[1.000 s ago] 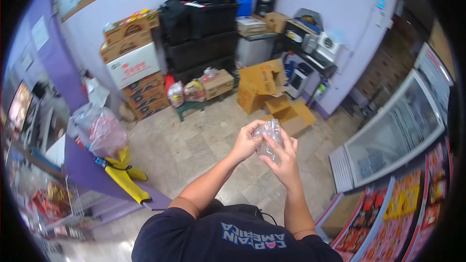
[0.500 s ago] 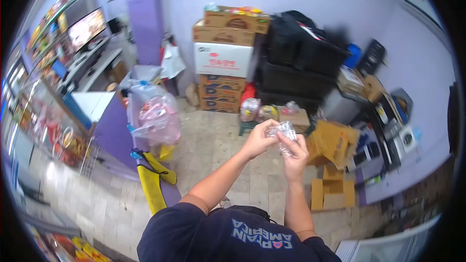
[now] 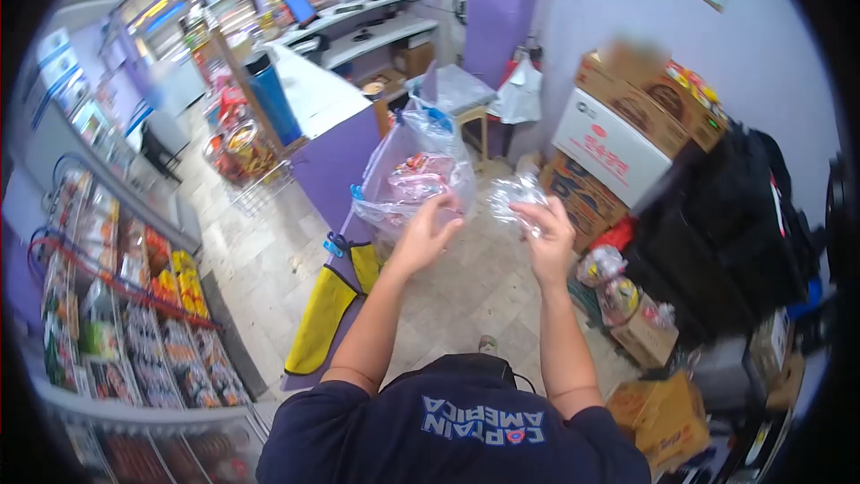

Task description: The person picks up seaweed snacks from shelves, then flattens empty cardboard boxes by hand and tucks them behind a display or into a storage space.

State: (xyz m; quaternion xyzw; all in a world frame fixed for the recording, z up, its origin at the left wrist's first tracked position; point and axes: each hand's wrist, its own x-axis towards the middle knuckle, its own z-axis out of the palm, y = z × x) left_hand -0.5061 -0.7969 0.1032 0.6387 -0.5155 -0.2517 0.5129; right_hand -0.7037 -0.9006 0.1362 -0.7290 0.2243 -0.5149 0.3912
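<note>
A crumpled clear plastic wrapper (image 3: 514, 201) is pinched in my right hand (image 3: 548, 235), in front of my chest. My left hand (image 3: 428, 235) has its fingers apart, with nothing seen between them. It is nearest to a large clear plastic bag (image 3: 381, 206) with pink and red packets (image 3: 421, 177) inside, which hangs at the end of the purple counter. Whether my left fingertips touch the bag cannot be made out.
A yellow cloth (image 3: 321, 318) hangs below the bag. Stacked boxes (image 3: 613, 145) and black covered bulk (image 3: 708, 224) stand on the right. An open carton (image 3: 661, 421) lies at lower right. Shelves of packaged goods (image 3: 134, 296) line the left.
The view has turned left. My hands have moved apart; my left hand has let go of the clear plastic and is now by the hanging bag, while my right hand keeps the plastic.
</note>
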